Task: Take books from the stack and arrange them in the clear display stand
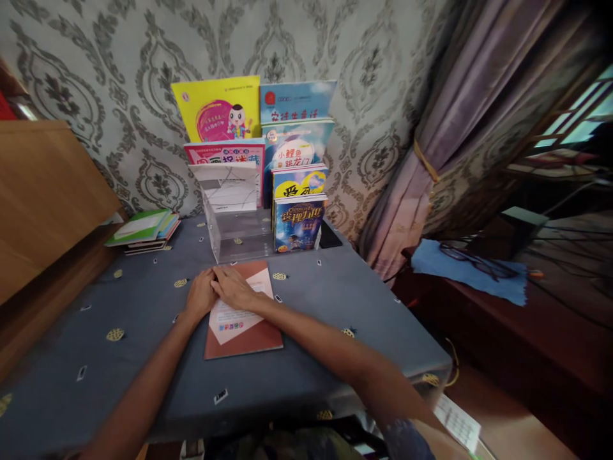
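Fingers [222, 275] atop book [246, 322], far-left corner

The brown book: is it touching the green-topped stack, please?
Apart. The head view shows a wide stretch of tablecloth between the brown book and the green-topped stack.

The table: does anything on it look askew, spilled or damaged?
Only the pile on the left looks a bit untidy: its edges do not line up, while the rack holds its books upright in two columns. The brown book lies flat. I see nothing spilled or damaged.
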Available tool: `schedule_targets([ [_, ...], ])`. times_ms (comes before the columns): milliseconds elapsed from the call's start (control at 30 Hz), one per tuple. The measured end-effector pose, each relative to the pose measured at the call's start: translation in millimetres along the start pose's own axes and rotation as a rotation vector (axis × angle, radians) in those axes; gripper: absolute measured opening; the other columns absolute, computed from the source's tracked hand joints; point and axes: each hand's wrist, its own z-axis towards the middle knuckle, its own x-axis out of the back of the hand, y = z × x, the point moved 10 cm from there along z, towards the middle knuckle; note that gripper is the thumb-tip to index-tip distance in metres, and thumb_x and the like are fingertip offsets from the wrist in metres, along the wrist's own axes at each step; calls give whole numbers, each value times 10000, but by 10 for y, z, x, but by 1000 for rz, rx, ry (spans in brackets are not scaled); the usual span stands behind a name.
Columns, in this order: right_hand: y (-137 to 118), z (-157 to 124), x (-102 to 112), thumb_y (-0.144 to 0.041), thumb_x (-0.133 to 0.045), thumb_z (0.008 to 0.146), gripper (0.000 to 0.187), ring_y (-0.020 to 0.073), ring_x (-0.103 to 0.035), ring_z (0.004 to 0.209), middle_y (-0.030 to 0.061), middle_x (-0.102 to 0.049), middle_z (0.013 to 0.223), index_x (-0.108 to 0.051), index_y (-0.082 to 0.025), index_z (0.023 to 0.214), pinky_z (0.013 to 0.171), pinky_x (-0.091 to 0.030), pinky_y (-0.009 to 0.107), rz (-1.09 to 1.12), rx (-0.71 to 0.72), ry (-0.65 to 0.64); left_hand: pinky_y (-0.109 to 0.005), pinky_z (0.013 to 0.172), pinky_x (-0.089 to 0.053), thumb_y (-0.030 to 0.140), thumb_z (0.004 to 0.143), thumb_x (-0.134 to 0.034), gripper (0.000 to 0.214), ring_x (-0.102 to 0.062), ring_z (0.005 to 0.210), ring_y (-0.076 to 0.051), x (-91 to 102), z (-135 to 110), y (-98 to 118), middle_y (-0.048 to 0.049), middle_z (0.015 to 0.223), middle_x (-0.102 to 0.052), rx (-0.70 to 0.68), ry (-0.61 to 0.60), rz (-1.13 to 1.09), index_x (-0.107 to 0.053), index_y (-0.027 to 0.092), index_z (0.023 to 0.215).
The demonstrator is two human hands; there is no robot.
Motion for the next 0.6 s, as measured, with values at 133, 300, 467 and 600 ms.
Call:
schedule_targets([
  [133,102,102,-111,-317,-476,1018,422,288,-515,1349,232,-569,1410,-485,-80,1368,1131,-390,468,34,-25,-17,-403,974,-507,178,869,-451,353,-652,1077,-269,10,24,-69,-116,1144,-723,14,-20,-36,-708,174,1110],
  [300,236,-33,-111,-376,-496,1010,522,290,-429,1432,242,-485,1497,-464,-60,1425,1178,-346,456,-44,4,-27,-446,998,-498,182,919,-420,391,-644,1134,-290,30,28,-26,-135,1254,-698,30,-14,31,-710,164,1181],
  [467,388,-202,-25,-407,-495,1006,566,298,-378,1463,245,-446,1527,-452,-53,1446,1200,-316,465,-96,12,-46,-484,1010,-498,196,941,-407,407,-631,1187,-308,22,23,-4,-132,1299,-684,54,-16,76,-709,156,1211],
  [600,628,-364,101,-369,-503,998,556,287,-367,1470,225,-426,1548,-439,-79,1468,1208,-303,465,-123,-67,-43,-463,1012,-503,196,942,-406,402,-639,1178,-292,45,22,-3,-113,1282,-697,58,12,86,-719,164,1191],
])
